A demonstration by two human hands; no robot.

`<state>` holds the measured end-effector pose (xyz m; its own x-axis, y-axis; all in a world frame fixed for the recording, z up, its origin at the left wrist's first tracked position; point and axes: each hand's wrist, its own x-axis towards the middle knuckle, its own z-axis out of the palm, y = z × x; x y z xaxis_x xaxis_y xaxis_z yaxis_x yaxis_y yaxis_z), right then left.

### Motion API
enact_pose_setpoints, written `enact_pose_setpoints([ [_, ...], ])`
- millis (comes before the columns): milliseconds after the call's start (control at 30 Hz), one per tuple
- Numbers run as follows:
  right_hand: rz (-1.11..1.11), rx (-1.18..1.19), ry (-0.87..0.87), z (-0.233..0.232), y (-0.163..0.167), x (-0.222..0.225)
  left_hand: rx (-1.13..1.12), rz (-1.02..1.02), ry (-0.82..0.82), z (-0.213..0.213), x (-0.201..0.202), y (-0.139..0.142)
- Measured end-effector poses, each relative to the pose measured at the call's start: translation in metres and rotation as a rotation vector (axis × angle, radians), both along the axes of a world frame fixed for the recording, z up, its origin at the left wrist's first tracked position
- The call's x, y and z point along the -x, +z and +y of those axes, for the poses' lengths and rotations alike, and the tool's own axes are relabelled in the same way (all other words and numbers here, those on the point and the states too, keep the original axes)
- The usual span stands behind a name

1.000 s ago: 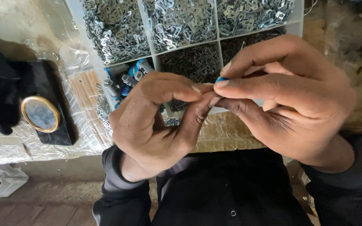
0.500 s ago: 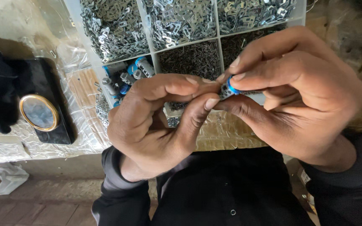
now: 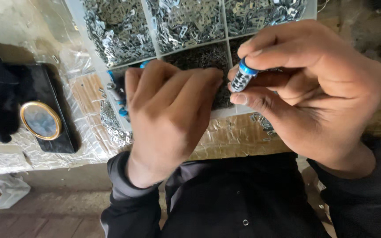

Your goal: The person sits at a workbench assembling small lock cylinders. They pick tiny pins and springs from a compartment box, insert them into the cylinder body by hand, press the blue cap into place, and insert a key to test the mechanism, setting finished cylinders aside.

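Over the near edge of the clear plastic tray (image 3: pixel 81 26) full of tiny metal bits, the right hand (image 3: pixel 314 94) pinches a small blue-capped metal piece (image 3: pixel 243 76) between thumb and fingers. It looks light, stiff and slippery, so gripping its sides seems best. The left hand (image 3: pixel 166 114) hovers beside it, fingers curled together, holding nothing I can see.

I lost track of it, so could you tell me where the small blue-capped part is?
In the head view, right of centre: the blue-capped part is pinched in the right hand, above the divided tray.

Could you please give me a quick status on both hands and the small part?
Right hand pinches small blue-capped part at fingertips. Left hand empty, palm down over compartment tray of metal pieces. Nothing between the hands.
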<state>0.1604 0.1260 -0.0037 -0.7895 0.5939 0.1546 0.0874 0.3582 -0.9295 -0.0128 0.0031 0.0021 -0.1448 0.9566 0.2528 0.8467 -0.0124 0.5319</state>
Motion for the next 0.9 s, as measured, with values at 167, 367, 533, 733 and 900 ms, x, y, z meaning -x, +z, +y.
enact_pose_setpoints([
  [167,0.064,-0.040,0.023,0.002,-0.008,-0.001,-0.113,-0.462,0.075,-0.003,-0.005,0.002],
  [367,0.093,-0.038,0.015,-0.001,-0.015,-0.005,-0.089,-0.747,0.129,-0.015,-0.014,-0.004],
  [533,0.086,-0.165,0.046,0.000,-0.012,-0.001,-0.076,-0.701,0.118,-0.018,-0.012,-0.001],
  [733,0.030,-0.164,0.074,-0.002,-0.010,-0.002,-0.040,-0.671,0.104,-0.017,-0.007,0.000],
  [900,0.072,-0.179,0.034,-0.004,-0.011,0.003,-0.039,-0.571,0.084,-0.020,-0.007,-0.001],
])
